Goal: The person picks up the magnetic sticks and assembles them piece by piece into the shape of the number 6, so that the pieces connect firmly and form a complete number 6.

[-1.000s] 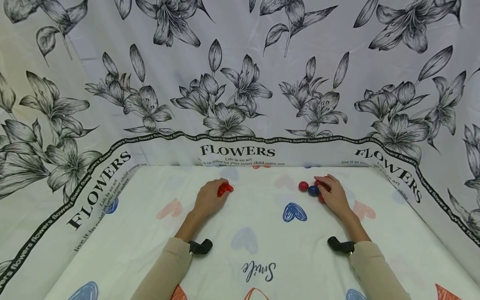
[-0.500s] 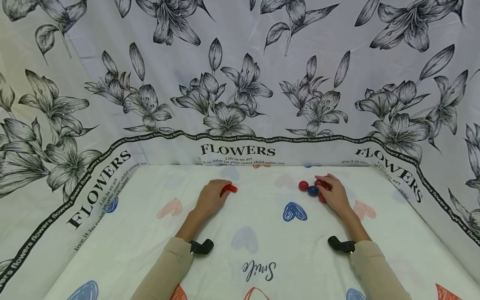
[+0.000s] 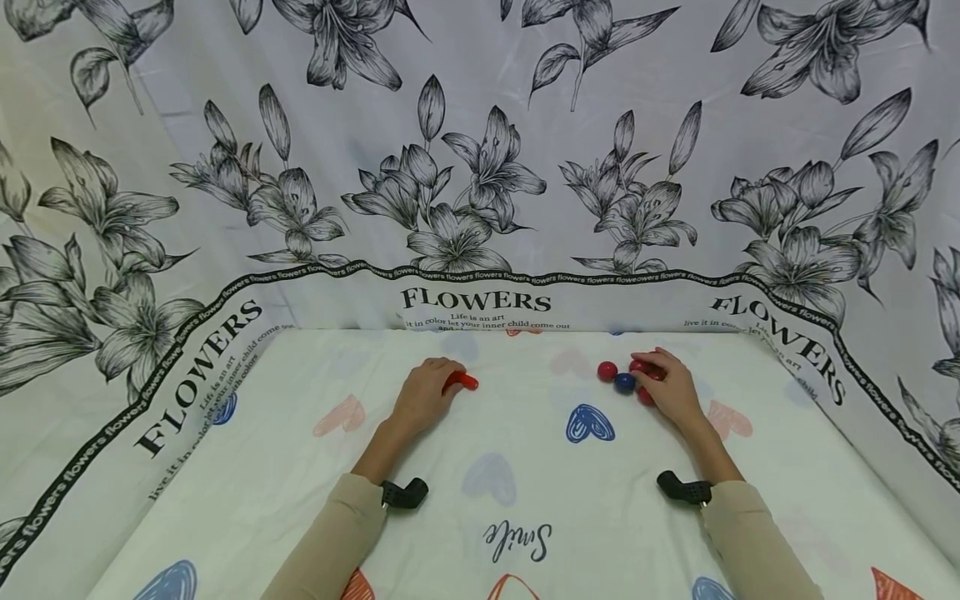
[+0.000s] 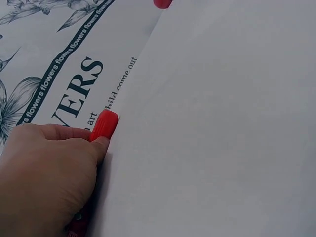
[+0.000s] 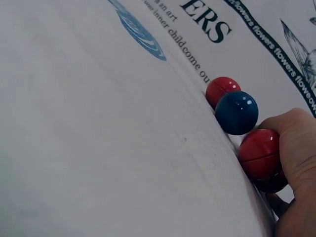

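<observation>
The left hand (image 3: 425,393) pinches a red cylindrical piece (image 4: 104,125), whose end juts past the fingertips. The right hand (image 3: 672,387) curls its fingers and thumb round 1 red ball (image 3: 637,366). A 2nd red ball (image 3: 646,397) sits beside that thumb, a blue ball (image 3: 624,382) just beyond its tip, a 3rd red ball (image 3: 607,372) farther out.

By the far edge of the table (image 3: 517,408), covered in matt cloth (image 3: 555,492), the red balls (image 5: 259,150) and blue ball (image 5: 237,113) looked glossy, the red piece (image 4: 104,124) like ribbed plastic.
</observation>
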A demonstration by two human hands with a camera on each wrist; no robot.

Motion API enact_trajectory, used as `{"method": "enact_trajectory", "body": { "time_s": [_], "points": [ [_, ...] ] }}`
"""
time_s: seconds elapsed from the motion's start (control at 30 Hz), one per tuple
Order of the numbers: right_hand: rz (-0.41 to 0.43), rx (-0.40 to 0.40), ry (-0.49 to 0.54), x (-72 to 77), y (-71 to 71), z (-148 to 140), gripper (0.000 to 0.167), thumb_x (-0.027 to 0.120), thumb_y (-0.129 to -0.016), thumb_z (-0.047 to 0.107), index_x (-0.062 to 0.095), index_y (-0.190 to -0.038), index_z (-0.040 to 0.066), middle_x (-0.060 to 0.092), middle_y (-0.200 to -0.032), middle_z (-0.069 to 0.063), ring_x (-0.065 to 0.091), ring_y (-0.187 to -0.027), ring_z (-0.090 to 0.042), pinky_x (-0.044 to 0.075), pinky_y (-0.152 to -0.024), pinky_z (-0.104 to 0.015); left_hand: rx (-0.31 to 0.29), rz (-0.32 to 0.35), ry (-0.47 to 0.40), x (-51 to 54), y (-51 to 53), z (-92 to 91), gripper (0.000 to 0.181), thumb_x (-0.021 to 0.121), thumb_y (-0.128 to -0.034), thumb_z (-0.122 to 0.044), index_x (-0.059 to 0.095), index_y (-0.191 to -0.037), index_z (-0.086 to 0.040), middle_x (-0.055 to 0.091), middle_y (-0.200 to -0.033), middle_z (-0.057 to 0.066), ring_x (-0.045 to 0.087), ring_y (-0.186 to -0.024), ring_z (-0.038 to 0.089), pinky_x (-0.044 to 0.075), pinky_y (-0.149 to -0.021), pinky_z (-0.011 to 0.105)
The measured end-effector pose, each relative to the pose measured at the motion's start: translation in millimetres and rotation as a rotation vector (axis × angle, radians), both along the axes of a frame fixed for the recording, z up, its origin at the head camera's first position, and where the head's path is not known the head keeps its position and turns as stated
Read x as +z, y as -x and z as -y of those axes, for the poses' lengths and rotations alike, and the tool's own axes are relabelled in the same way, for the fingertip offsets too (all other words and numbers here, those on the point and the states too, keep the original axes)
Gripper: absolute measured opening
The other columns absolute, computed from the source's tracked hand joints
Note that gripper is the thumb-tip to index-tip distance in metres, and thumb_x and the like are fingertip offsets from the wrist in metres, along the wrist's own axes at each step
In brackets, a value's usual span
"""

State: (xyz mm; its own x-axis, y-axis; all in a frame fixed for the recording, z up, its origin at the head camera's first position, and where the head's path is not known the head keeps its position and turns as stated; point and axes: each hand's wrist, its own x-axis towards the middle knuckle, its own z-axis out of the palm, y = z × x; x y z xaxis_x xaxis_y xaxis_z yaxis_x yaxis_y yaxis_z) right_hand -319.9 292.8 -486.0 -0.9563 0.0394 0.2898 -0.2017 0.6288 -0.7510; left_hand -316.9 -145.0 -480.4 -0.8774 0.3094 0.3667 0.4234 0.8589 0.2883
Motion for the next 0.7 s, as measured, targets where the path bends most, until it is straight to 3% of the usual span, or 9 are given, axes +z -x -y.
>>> {"method": "enact_trajectory", "body": {
  "time_s": [0.2, 0.37, 0.7],
  "points": [
    [0.014, 0.001, 0.007, 1.7, 0.0, -0.4, 0.037, 0.067, -0.088, 0.024, 0.063, -0.122, 0.008, 0.034, -0.148, -0.025, 0.025, -0.141, -0.042, 0.024, -0.108, -0.063, -0.047, -0.044, -0.032, 1.1, -0.5, 0.5, 0.019, 0.067, -0.0881, -0.022, 0.066, -0.107, -0.021, 0.067, -0.105, -0.004, 0.059, -0.101, 0.019, 0.048, -0.091, 0.039],
    [0.037, -0.003, 0.011, 1.7, -0.6, -0.6, 0.038, 0.065, -0.09, 0.026, 0.062, -0.124, 0.009, 0.032, -0.15, -0.024, 0.023, -0.141, -0.042, 0.023, -0.108, -0.063, -0.083, -0.065, -0.007, 0.5, -0.2, 1.9, 0.022, 0.066, -0.0885, -0.021, 0.068, -0.11, -0.018, 0.069, -0.102, -0.003, 0.061, -0.101, 0.019, 0.048, -0.091, 0.039],
    [0.055, -0.003, 0.016, 1.1, -0.4, -3.4, 0.041, 0.064, -0.09, 0.032, 0.061, -0.126, 0.011, 0.032, -0.15, -0.023, 0.023, -0.142, -0.041, 0.023, -0.109, -0.062, -0.083, -0.083, -0.011, -1.0, 0.2, 2.0, 0.021, 0.066, -0.0886, -0.022, 0.068, -0.109, -0.018, 0.068, -0.1, -0.004, 0.06, -0.099, 0.019, 0.047, -0.09, 0.04]
  ]
}}
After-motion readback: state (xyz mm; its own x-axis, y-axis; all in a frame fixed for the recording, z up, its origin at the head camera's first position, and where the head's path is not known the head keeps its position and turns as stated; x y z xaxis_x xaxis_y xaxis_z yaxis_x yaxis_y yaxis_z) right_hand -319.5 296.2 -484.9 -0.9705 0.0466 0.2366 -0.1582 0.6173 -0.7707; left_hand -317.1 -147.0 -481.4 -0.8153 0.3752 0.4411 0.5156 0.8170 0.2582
